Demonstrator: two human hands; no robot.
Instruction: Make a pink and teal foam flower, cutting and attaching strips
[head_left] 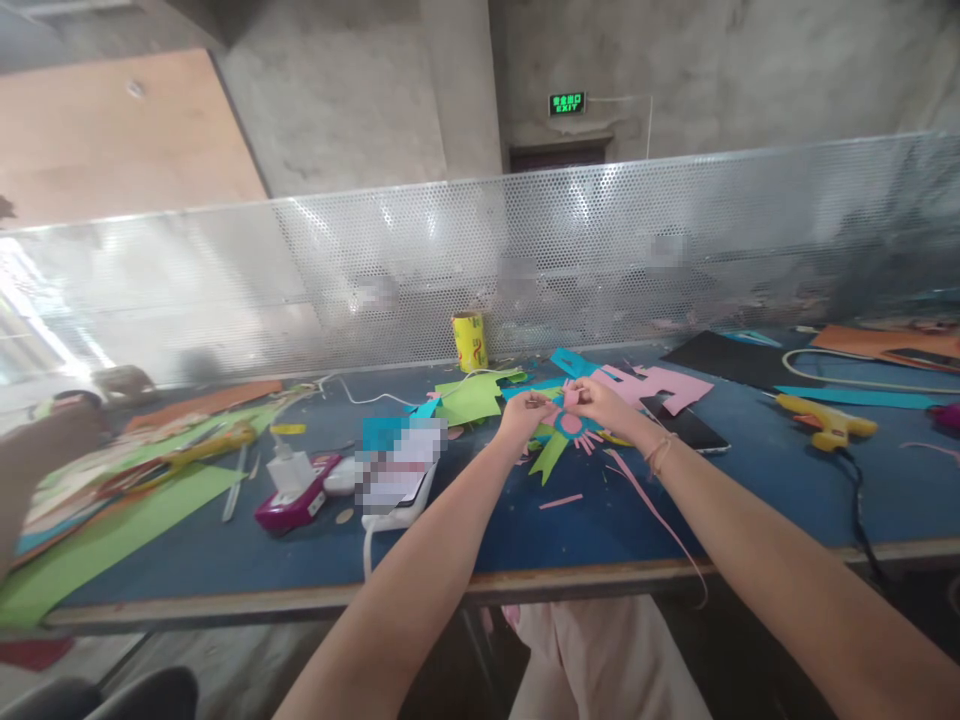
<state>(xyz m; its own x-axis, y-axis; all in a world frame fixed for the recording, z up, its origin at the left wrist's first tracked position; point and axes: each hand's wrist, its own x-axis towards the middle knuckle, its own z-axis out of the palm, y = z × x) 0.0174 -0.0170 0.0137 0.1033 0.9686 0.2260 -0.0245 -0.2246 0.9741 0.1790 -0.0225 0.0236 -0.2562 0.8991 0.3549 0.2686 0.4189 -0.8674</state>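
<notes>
My left hand [523, 418] and my right hand [598, 402] meet over the table, both with fingers pinched. Between the fingertips is a small pink paper piece [574, 398], and both hands appear to hold it. Just below them lies a blue and pink paper cutout [571, 426] with fringed pink strips. A green paper ribbon [550, 457] with a notched end hangs toward me from the same spot. Beside my right hand lies a larger pink paper sheet [679, 385] with cut edges. Fingers hide part of the cutout.
A yellow glue gun [829, 420] lies at right, its cord over the table edge. To the left are a phone [405, 470], a purple power strip [300, 500] and stacked paper with scissors [187, 450]. A yellow tape roll [470, 342] stands against the perforated metal screen [405, 270].
</notes>
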